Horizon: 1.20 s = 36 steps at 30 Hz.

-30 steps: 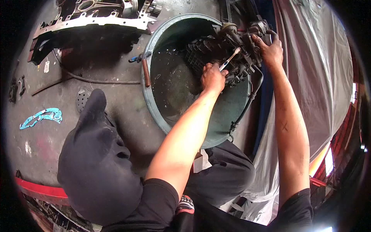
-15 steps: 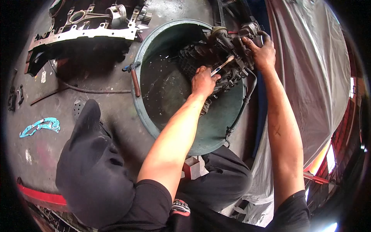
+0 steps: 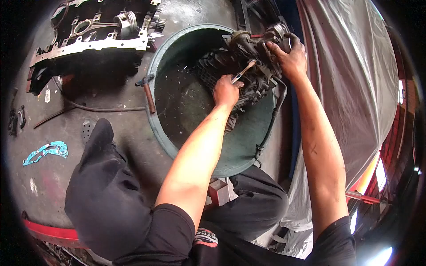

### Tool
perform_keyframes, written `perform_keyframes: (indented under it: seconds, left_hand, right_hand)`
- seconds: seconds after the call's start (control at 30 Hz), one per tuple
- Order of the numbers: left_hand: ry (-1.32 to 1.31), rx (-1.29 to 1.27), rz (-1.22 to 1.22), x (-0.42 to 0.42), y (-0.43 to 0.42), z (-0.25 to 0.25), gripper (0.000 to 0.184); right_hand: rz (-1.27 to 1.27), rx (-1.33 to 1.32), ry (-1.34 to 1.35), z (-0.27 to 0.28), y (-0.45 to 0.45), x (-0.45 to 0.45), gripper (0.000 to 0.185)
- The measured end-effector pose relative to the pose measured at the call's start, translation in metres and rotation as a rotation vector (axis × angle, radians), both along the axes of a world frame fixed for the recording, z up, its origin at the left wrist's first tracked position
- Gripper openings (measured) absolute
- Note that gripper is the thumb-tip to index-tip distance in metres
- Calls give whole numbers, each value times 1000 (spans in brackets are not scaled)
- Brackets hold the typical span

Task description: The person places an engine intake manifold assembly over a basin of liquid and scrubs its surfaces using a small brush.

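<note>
A dark, dirty engine part (image 3: 248, 48) with hoses and ribbed plastic leans over a round green tub (image 3: 153, 84). My left hand (image 3: 226, 92) is closed round the handle of a toothbrush (image 3: 243, 72), whose brown-stained bristle end rests against the middle of the part. My right hand (image 3: 291, 57) grips the part's upper right end, thumb on top and fingers wrapped round a cylindrical piece. Dark liquid with small light specks lies in the tub. A black hose (image 3: 277, 106) runs from the part down the tub's right side.
An engine block (image 3: 95, 43) with a piston and rod lies at upper left. On the floor are a blue cloth (image 3: 45, 152), a thin hose (image 3: 102, 107) and small dark parts. A brown-handled tool (image 3: 149, 97) touches the tub's left rim. A grey cover (image 3: 350, 80) hangs at right.
The view has shifted, so the tub, part and both hands appear farther left. My left hand still holds the toothbrush against the part, and my right hand keeps its grip.
</note>
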<state>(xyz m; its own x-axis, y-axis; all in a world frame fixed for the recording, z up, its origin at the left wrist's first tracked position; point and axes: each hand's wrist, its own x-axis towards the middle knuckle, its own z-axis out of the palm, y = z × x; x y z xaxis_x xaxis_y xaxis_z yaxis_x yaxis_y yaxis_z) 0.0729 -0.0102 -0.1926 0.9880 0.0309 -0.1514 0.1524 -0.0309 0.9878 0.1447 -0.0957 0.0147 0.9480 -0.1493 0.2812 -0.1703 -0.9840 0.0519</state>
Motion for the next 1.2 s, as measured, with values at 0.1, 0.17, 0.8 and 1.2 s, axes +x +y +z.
perform_keyframes:
  seconds: [0.1,0.17,0.8,1.2]
  left_hand:
    - [-25,-28,29,-9,0,0,35]
    - [-38,-15,30,-10,1,1,35]
    - [361,-662,113,-23,-16,7,34]
    - [367,-343,211,-8,-27,5,34]
  right_hand:
    - [1,-11,-5,1,4,-1,87]
    - [-1,-10,-9,0,4,-1,87]
    - [0,-20,-14,2,12,-5,83]
    - [15,-20,-31,-1,5,-2,84]
